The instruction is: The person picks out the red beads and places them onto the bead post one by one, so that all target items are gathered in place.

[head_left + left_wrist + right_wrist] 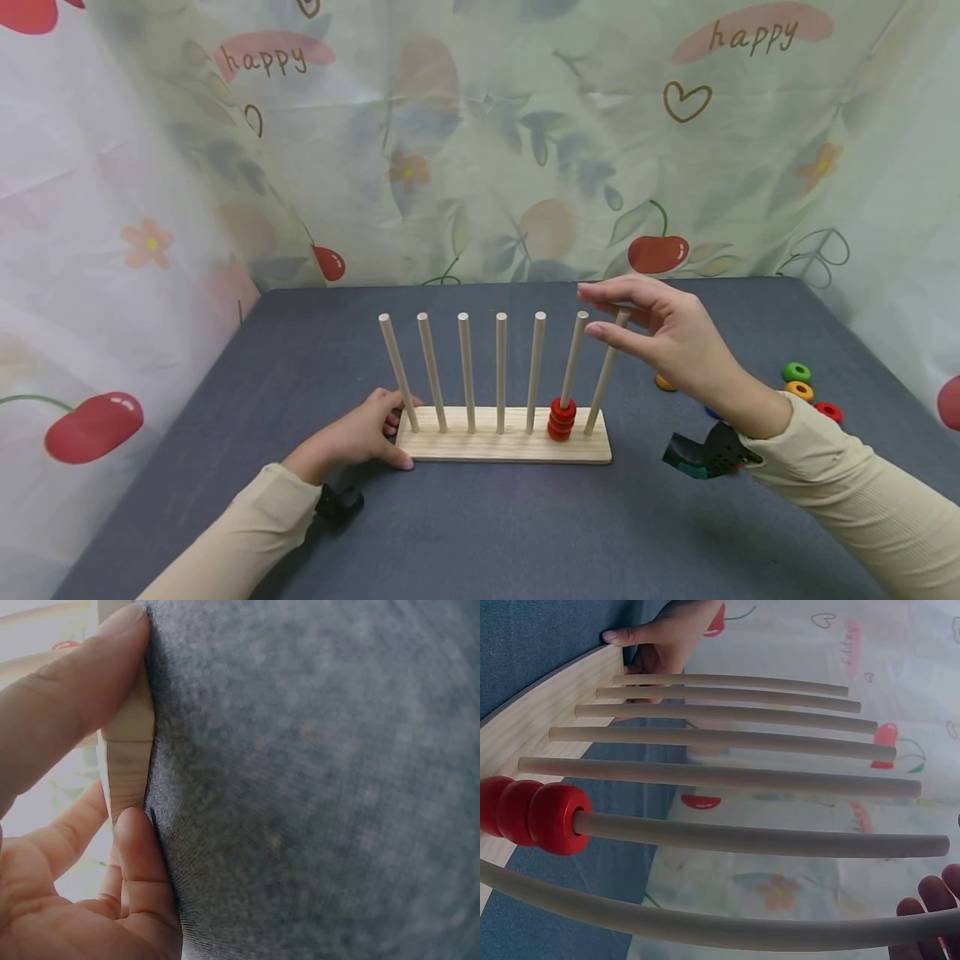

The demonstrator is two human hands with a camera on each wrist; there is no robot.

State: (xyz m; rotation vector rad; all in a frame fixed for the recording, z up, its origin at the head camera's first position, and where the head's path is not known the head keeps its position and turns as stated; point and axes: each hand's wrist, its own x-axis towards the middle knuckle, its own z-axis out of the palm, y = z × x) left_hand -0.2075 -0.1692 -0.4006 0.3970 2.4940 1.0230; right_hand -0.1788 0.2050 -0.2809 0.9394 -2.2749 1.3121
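A pale wooden peg rack (pixel 502 447) with a row of several upright dowels stands on the dark table. Three red beads (pixel 561 419) are stacked low on the second peg from the right; the same red beads (pixel 559 817) show at the base in the right wrist view. My left hand (pixel 363 433) grips the rack's left end, thumb at the front edge and fingers behind. At the top of the rightmost peg hovers my right hand (pixel 671 333), thumb and fingers spread apart around its tip, with no bead showing between them.
Right of the rack lie loose beads: a green bead (pixel 797 372), a yellow bead (pixel 799 390), a red bead (pixel 829 412) and an orange bead (pixel 664 382), with a blue one partly behind the right wrist. Patterned cloth (pixel 487 167) hangs around the table.
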